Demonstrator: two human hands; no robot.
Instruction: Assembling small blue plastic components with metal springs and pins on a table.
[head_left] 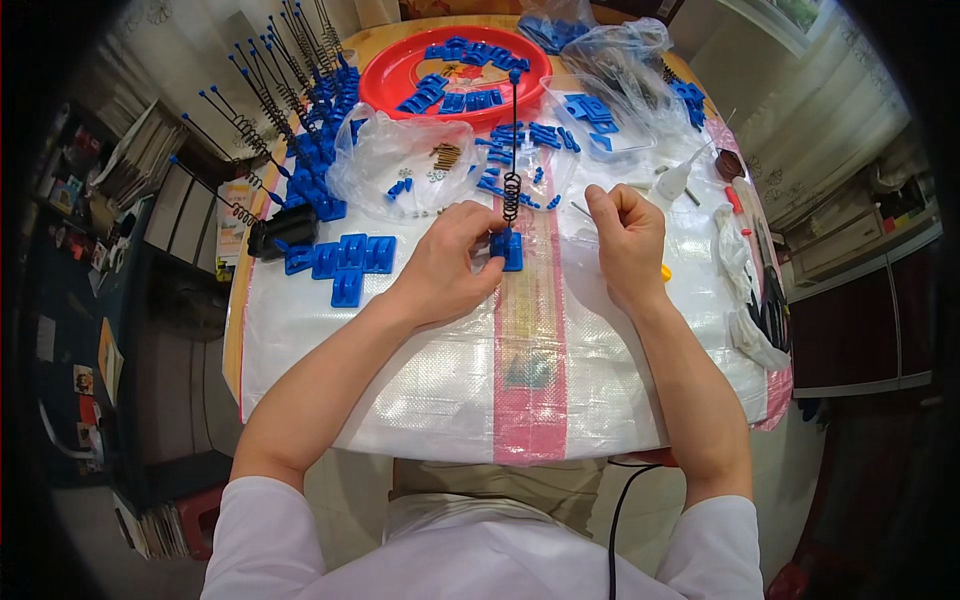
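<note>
In the middle of the table stands a blue plastic base [513, 253], with an upright black spring rod [512, 190] rising from it to a blue tip. My left hand [449, 262] pinches this base from its left side with thumb and fingers. To the right of it, my right hand [630, 240] is closed and raised above the sheet. It grips what looks like a screwdriver [665, 272], whose thin metal shaft pokes out at the left and yellow end at the lower right; the hand hides the rest. Several blue bases [347, 270] lie left of my left hand.
Many spring-rod pieces [318, 150] crowd the left edge. Behind are a red basin [372, 85] of blue parts, a clear bag [360, 165] with brass screws [446, 157], and a clear tray [625, 150]. A white squeeze bottle [674, 181] and scissors [772, 300] lie right.
</note>
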